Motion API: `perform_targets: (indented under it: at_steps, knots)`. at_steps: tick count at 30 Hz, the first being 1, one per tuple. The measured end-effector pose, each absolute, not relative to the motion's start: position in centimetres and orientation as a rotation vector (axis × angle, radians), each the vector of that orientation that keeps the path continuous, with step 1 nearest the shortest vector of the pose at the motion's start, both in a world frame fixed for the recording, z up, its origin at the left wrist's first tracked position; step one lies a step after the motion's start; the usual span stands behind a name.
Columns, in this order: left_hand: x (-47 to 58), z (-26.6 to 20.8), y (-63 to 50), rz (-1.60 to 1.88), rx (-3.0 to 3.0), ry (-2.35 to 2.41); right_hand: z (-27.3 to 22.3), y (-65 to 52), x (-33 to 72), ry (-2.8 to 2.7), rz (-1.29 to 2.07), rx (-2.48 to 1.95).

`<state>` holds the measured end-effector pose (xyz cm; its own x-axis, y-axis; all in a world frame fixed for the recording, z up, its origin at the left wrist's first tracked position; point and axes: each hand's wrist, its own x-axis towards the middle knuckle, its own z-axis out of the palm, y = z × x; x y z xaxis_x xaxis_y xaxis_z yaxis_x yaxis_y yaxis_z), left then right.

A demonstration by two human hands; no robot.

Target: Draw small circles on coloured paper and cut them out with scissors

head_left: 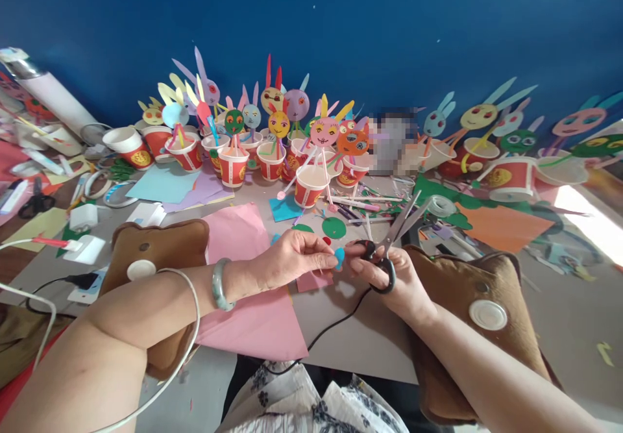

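Observation:
Between thumb and fingertips, my left hand (304, 254) pinches a small blue paper piece (339, 258). My right hand (396, 284) has its fingers through the black handles of a pair of scissors (402, 225), whose blades point up and away, slightly apart. The right fingertips come close to the blue piece; I cannot tell whether they touch it. Under and behind the hands lie a green paper circle (333, 228), a small red paper dot (327, 241) and a small pink paper square (314, 282).
Paper cups (233, 167) with paper rabbit-face figures line the blue wall. Brown plush warmers (156, 245) lie under both forearms. Pink sheets (233, 225), an orange sheet (509, 219), a tape roll (440, 206) and pens (355, 204) cover the table. A white cable (195, 316) crosses my left arm.

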<state>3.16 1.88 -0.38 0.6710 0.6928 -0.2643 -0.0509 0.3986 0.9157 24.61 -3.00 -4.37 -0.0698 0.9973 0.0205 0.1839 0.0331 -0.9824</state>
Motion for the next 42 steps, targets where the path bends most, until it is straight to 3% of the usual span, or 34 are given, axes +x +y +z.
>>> perform_targets:
  at_steps: [12,27,36,42]
  knots:
    - [3.0,-1.1,1.7,0.038,0.982,0.507,-2.1,-3.1,23.5,-1.551,1.803,-0.782]
    - [3.1,-1.6,1.9,-0.013,0.981,0.490,-2.8,-3.3,23.7,-1.522,1.750,-0.871]
    - [3.4,-1.8,2.2,0.356,1.298,0.677,-3.1,-2.7,23.8,-1.537,1.405,-1.308]
    - [3.3,-1.9,1.8,0.381,1.539,0.773,-3.0,-2.8,23.6,-1.583,1.365,-1.337]
